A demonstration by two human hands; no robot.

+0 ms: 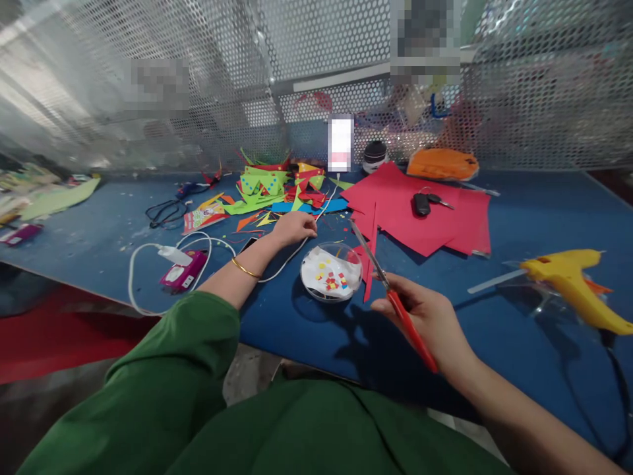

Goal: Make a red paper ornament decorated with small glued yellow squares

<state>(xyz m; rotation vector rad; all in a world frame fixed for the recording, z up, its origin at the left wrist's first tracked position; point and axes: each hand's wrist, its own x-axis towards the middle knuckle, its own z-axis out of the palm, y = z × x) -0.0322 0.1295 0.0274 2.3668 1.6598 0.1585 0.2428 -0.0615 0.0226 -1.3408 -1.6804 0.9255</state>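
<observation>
My right hand [430,313] grips a pair of scissors [408,326] by the red handles, its blades pointing up and away over the table. My left hand [295,227] rests low over the table by the blue paper strips [311,207], next to a white cable [324,210]. Its fingers are curled together, and whatever they hold is hidden. Between my hands stands a round clear dish [304,280] with small red, yellow and blue paper pieces [332,280] on a white lining. Narrow red paper strips [369,267] lie just right of the dish.
Red sheets [415,224] carry a key fob [421,204]. A yellow glue gun [564,277] lies at right. Green paper masks [262,183] and scraps lie beyond my left hand. A purple power strip [185,272] with cable is at left. A phone [340,142] leans against the mesh.
</observation>
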